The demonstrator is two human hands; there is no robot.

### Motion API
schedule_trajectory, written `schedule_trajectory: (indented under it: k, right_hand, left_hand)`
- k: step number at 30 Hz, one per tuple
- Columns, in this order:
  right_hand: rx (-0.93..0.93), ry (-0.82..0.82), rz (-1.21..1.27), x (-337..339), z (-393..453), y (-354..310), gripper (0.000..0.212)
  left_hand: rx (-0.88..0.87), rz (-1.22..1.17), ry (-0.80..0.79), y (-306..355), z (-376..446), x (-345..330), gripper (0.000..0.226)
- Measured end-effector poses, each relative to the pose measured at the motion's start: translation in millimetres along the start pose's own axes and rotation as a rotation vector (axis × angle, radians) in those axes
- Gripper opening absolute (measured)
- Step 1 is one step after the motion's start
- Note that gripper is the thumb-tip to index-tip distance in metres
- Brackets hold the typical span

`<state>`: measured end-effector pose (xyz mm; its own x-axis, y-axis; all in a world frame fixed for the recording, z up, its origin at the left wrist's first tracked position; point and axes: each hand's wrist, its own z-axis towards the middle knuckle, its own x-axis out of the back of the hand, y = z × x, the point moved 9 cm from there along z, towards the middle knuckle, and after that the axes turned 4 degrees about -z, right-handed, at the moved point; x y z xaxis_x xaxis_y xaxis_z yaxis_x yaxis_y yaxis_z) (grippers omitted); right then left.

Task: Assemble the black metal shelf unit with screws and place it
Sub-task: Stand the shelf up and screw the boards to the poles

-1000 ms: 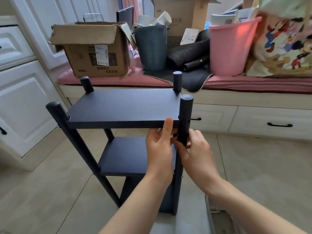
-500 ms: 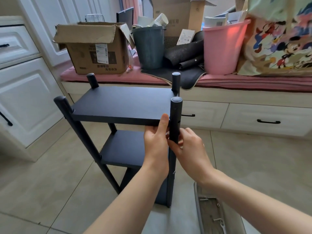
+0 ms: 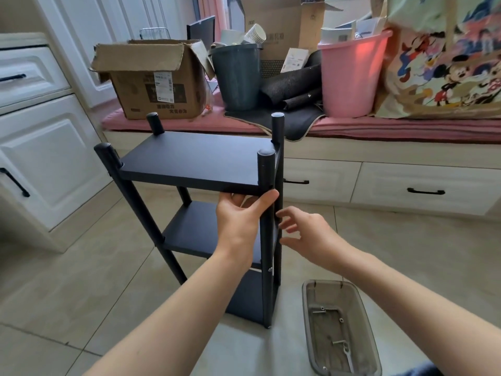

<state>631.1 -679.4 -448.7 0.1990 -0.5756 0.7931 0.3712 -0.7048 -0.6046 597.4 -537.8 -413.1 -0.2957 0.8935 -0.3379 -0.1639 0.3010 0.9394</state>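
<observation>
Grey plastic tray (image 3: 309, 308) w/ a few screws (image 3: 322, 310) sits nearest on the tile, prob. kept handy, then left hand (image 3: 238, 223) wraps the front-right post (image 3: 267, 240) just under the top board, steadying the upright black shelf unit (image 3: 195, 158), right hand (image 3: 306, 234) spread, empty, beside it.

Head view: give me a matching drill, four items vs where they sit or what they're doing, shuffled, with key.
Items:
1. left hand
2. right hand
3. clear tray
4. pink bucket

States:
A. on the floor, with screws in it
B. open, just right of the near post
C. on the window bench
D. grips the near post under the top shelf

Pairs: 1-D, 2-B, 3-A, 4-C
</observation>
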Motion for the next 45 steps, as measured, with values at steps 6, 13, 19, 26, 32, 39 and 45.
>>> schedule_trajectory:
  k: [6, 13, 19, 26, 32, 39, 45]
  right_hand:
    - [-0.119, -0.210, -0.080, -11.9, -9.4, 72.3, 0.040]
    - [-0.262, -0.315, -0.042, -54.2, -29.9, 164.7, 0.022]
    - [-0.329, -0.447, -0.182, -125.2, -42.8, 233.0, 0.021]
    - [-0.305, -0.556, -0.350, -202.0, -40.0, 286.6, 0.018]
    - [-0.298, -0.514, -0.380, -235.4, -40.0, 316.2, 0.016]
    - [-0.274, -0.512, -0.436, -253.6, -39.5, 328.1, 0.019]
    - [-0.268, -0.552, -0.484, -267.0, -43.4, 326.9, 0.029]
  left_hand:
    - [-0.009, -0.036, -0.025, -0.8, 2.3, -7.4, 0.066]
    - [-0.044, -0.086, -0.066, -1.2, 5.0, -20.9, 0.059]
    - [-0.063, -0.079, -0.076, -2.2, 7.4, -24.2, 0.062]
    - [-0.065, -0.072, -0.101, -3.3, 10.3, -24.6, 0.047]
    - [-0.074, -0.095, -0.089, -8.5, 7.8, -24.9, 0.042]
    - [-0.053, -0.129, -0.081, -13.8, 7.1, -24.8, 0.041]
    - [-0.069, -0.099, -0.105, -13.1, 9.0, -24.8, 0.033]
